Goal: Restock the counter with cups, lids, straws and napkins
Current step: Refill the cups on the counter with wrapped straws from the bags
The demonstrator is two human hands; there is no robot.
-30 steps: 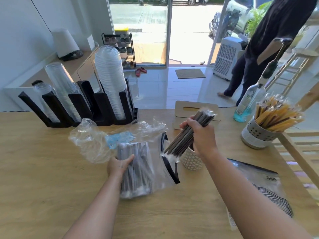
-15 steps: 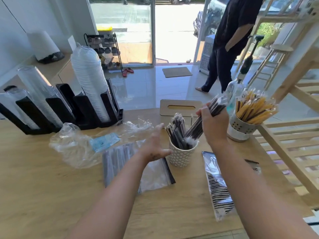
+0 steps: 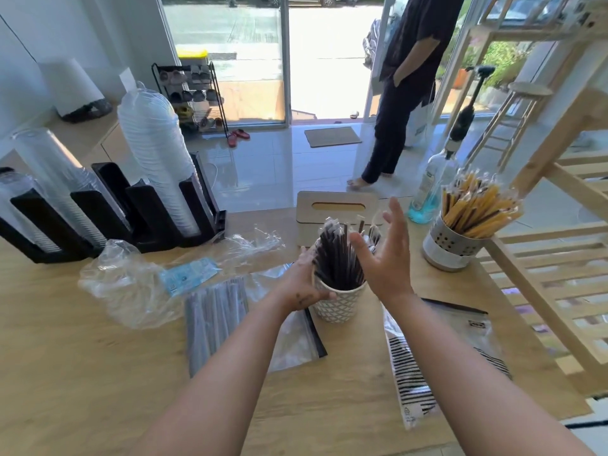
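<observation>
A white patterned cup (image 3: 339, 307) stands mid-counter, packed with wrapped black straws (image 3: 335, 255). My left hand (image 3: 302, 284) holds the cup at its left rim, thumb across the front and fingers against the straws. My right hand (image 3: 385, 261) hovers just right of the straws with fingers spread, holding nothing. A zip bag of more black straws (image 3: 214, 320) lies flat to the cup's left. A bag of striped straws (image 3: 411, 373) lies to its right. The black rack (image 3: 154, 218) at back left holds clear cups (image 3: 62, 179) and a tall stack of lids (image 3: 154, 149).
A wooden napkin box (image 3: 335, 205) sits behind the cup. A metal holder (image 3: 454, 248) of yellow straws and a blue spray bottle (image 3: 431, 189) stand at right, beside a wooden shelf frame (image 3: 559, 225). Crumpled plastic (image 3: 125, 284) lies left. A person (image 3: 404, 87) stands by the door.
My right hand has put its bundle of black straws into the cup and let go, opening beside it. My left hand left the zip bag and came to the cup.
</observation>
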